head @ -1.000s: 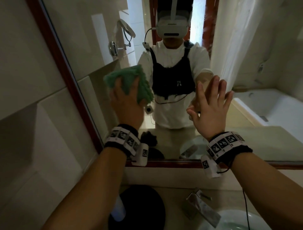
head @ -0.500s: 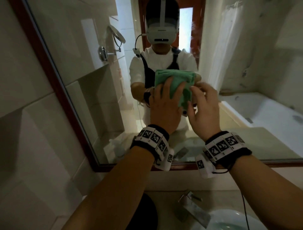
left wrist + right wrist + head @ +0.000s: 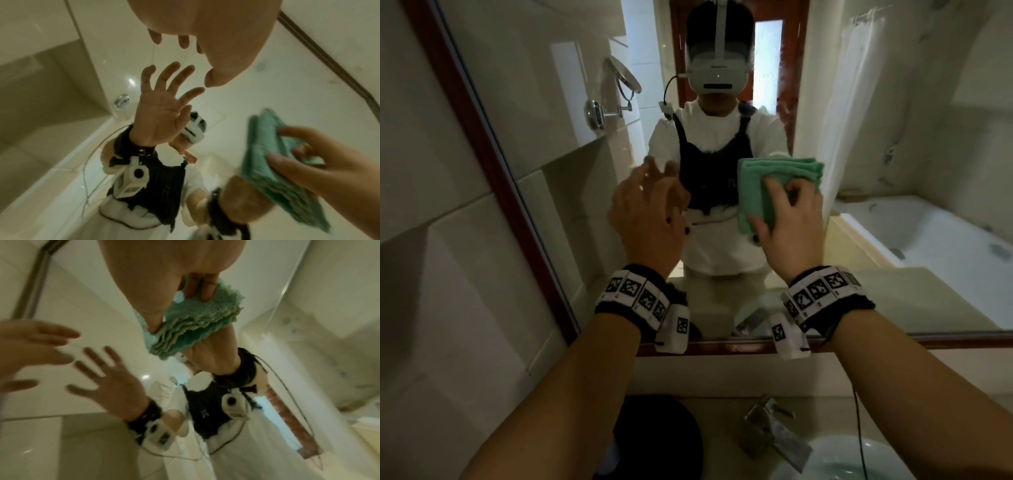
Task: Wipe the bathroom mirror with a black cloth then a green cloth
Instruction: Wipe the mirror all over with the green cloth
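We are standing at the bathroom mirror (image 3: 876, 240) with the folded green cloth (image 3: 774, 185) gripped in our right hand (image 3: 789, 226), thumb underneath and fingers curled over its stacked layers, holding it up by the glass at chest height in the reflection; our left hand (image 3: 647, 219) is hovering beside it with fingers spread and relaxed, holding nothing. We are judging this as the second, green-cloth pass, and doing it well probably means flattening the pad against the glass, working in overlapping strokes from the upper part down toward the wooden frame (image 3: 482, 144), and keeping the bare left palm off the surface so it leaves no prints. Whether the cloth is actually touching the mirror is hard to tell, since both wrist views are blurring. A dark round shape (image 3: 664, 442) by the faucet (image 3: 770, 435) and basin (image 3: 859, 459) could be the black cloth, but we cannot confirm it, and the mirror's upper part is cut off.
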`<state>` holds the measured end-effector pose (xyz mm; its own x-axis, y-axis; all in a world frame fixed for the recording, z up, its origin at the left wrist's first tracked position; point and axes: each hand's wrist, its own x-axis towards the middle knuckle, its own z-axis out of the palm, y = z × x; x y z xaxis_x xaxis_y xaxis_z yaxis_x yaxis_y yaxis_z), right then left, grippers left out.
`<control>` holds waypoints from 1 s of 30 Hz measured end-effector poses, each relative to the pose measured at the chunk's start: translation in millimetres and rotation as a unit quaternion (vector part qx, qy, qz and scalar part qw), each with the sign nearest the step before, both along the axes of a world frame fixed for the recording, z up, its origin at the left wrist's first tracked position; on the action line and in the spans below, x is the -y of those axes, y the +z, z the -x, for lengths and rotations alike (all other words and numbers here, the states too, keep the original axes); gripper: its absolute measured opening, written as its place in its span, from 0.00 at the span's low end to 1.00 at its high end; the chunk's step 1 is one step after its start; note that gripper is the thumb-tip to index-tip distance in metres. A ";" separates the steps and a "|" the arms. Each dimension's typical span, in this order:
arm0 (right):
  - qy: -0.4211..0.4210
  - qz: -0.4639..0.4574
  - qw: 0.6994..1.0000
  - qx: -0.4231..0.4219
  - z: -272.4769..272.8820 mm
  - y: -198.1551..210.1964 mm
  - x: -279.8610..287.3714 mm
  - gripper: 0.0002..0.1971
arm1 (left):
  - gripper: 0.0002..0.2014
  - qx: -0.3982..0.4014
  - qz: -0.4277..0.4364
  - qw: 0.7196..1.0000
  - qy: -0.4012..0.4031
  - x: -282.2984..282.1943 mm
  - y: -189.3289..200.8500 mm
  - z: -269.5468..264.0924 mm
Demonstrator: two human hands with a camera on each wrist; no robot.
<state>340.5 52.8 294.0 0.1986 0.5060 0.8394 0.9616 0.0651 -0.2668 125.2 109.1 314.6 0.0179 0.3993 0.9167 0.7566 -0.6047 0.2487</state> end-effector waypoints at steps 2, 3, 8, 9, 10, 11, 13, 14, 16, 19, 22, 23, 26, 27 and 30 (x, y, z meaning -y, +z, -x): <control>-0.021 -0.005 0.999 -0.032 -27.3 -3.5 8.6 0.33 | 0.24 -0.001 0.041 0.999 0.035 -8.2 -2.7 8.1; -0.033 -0.003 0.998 -0.052 -41.0 -4.0 12.8 0.33 | 0.28 -0.002 0.060 0.997 0.049 -11.2 -3.0 10.0; -0.087 -0.009 0.986 -0.140 -94.6 -4.6 31.9 0.36 | 0.38 -0.011 0.101 0.991 0.093 -15.9 -7.1 9.2; -0.095 -0.011 0.984 -0.150 -99.7 -5.7 35.3 0.37 | 0.39 -0.012 0.101 0.991 0.092 -15.6 -8.2 8.8; -0.099 -0.015 0.983 -0.156 -103.3 -7.1 37.8 0.38 | 0.40 -0.012 0.100 0.991 0.090 -15.7 -9.1 8.5; -0.102 -0.017 0.982 -0.156 -104.3 -8.1 39.4 0.39 | 0.40 -0.011 0.100 0.991 0.087 -15.4 -9.6 8.2; -0.108 -0.012 0.983 -0.147 -100.0 -6.9 39.2 0.42 | 0.40 -0.009 0.099 0.991 0.085 -14.7 -9.5 7.7; -0.109 -0.006 0.984 -0.143 -95.2 -5.0 37.2 0.43 | 0.40 -0.010 0.097 0.991 0.087 -13.9 -9.1 7.3; -0.095 0.007 0.987 -0.127 -79.2 0.7 30.2 0.43 | 0.40 -0.008 0.099 0.991 0.088 -13.2 -7.5 5.8; -0.050 0.020 0.998 -0.045 -34.7 9.2 13.1 0.41 | 0.40 -0.005 0.100 0.991 0.084 -12.9 -6.9 4.3; -0.005 0.051 0.996 0.074 31.4 13.4 -13.0 0.38 | 0.40 -0.011 0.106 0.990 0.088 -13.7 -7.5 4.4; 0.000 0.063 0.992 0.107 51.2 12.5 -20.5 0.38 | 0.40 -0.012 0.110 0.990 0.088 -13.7 -7.9 4.7; 0.002 0.075 0.987 0.145 76.4 8.3 -34.0 0.39 | 0.39 -0.016 0.099 0.991 0.083 -14.8 -8.1 7.0; 0.005 0.070 0.986 0.148 74.2 7.7 -33.8 0.39 | 0.39 -0.016 0.096 0.992 0.080 -15.1 -8.1 8.2; 0.016 0.057 0.987 0.147 51.3 4.9 -25.4 0.39 | 0.39 -0.023 0.085 0.993 0.079 -15.6 -9.5 10.1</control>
<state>289.2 78.2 298.9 -0.0624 0.6026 0.7956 0.9965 0.0817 0.0163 115.1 124.7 305.1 -0.0179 0.5499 0.8350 0.8513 -0.4296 0.3012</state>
